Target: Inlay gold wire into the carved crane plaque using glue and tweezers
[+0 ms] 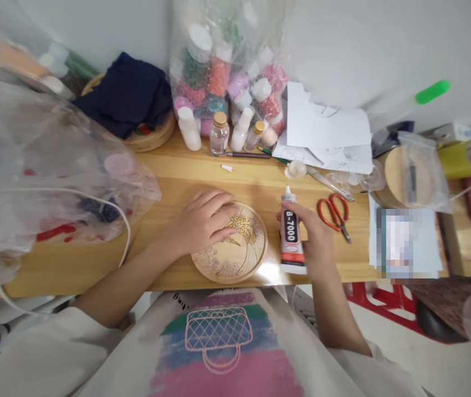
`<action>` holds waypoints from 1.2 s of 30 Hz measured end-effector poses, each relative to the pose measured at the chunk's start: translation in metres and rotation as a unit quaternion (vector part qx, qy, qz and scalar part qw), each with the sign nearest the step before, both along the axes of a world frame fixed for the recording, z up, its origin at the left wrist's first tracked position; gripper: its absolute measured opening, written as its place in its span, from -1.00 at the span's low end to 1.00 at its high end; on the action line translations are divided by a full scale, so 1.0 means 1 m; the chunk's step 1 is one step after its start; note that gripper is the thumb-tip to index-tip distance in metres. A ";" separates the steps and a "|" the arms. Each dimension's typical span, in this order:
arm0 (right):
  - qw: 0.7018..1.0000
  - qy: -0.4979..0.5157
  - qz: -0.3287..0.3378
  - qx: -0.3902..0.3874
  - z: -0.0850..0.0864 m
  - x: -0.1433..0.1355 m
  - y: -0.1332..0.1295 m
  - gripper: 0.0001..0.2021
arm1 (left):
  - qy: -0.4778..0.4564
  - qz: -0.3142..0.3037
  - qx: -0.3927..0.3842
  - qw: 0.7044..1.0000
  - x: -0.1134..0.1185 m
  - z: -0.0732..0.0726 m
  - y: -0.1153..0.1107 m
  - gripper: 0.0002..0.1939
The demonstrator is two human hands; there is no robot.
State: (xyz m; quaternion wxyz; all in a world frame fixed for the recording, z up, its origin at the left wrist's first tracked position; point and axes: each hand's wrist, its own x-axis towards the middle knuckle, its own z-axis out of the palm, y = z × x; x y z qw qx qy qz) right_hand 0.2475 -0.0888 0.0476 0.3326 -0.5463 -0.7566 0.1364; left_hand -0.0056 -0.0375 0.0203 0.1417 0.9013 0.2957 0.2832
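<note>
A round wooden disc (pixel 235 255) with a carved or drawn pattern lies near the table's front edge. Gold-coloured bits (pixel 243 225) cover part of its upper side. My left hand (pixel 208 220) rests across the disc's upper left with its fingers stretched out, hiding that part of it. To the right of the disc, my right hand (pixel 318 240) has its fingers around a B-7000 glue tube (pixel 291 237), whose white nozzle points away from me. The cap is off the nozzle. A small white cap with a pin (pixel 227 167) lies farther back.
Red-handled pliers (pixel 335 215) lie right of the tube. Behind stand small bottles (pixel 219 134) and a bag of coloured jars (pixel 227 71). White papers (pixel 326 129) lean at the back. A large plastic bag (pixel 53 182) and a white cable (pixel 125 220) occupy the left.
</note>
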 end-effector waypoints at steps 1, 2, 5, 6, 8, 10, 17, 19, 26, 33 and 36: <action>0.999 -0.033 0.014 0.026 0.004 -0.006 -0.001 -0.62 | -0.035 0.001 -0.022 0.999 0.001 0.003 -0.001 -0.67; 0.997 -0.062 0.025 0.048 0.008 -0.014 -0.001 -0.61 | -0.071 -0.001 -0.053 0.996 0.003 0.006 -0.003 -0.68; 0.991 -0.103 0.050 0.068 0.016 -0.043 0.001 -0.60 | -0.158 -0.009 -0.211 0.964 0.007 0.014 -0.008 -0.73; 0.990 -0.111 0.060 0.059 0.017 -0.050 0.002 -0.59 | -0.178 -0.003 -0.274 0.945 0.007 0.016 -0.009 -0.75; 0.991 -0.103 0.078 0.036 0.018 -0.057 0.003 -0.59 | -0.205 0.024 -0.372 0.905 0.008 0.018 -0.011 -0.77; 0.996 -0.068 0.048 0.018 0.016 -0.052 0.001 -0.58 | -0.224 0.053 -0.413 0.881 0.007 0.018 -0.011 -0.78; 0.963 -0.108 -0.210 -0.130 -0.007 -0.003 -0.023 -0.79 | -0.301 0.161 -0.433 0.834 0.003 0.018 -0.005 -0.76; 0.958 -0.115 -0.223 -0.142 -0.014 0.000 -0.028 -0.81 | -0.308 0.171 -0.424 0.835 0.002 0.017 -0.004 -0.75; 0.979 -0.111 -0.160 -0.068 -0.011 -0.010 -0.024 -0.86 | -0.292 0.169 -0.414 0.846 0.003 0.012 -0.003 -0.68; 0.982 -0.179 -0.022 -0.059 0.001 -0.029 -0.002 -0.79 | -0.302 0.186 -0.430 0.830 0.003 0.010 -0.002 -0.61; 0.980 -0.186 -0.019 -0.064 -0.001 -0.032 0.004 -0.78 | -0.299 0.192 -0.429 0.831 0.003 0.010 -0.001 -0.61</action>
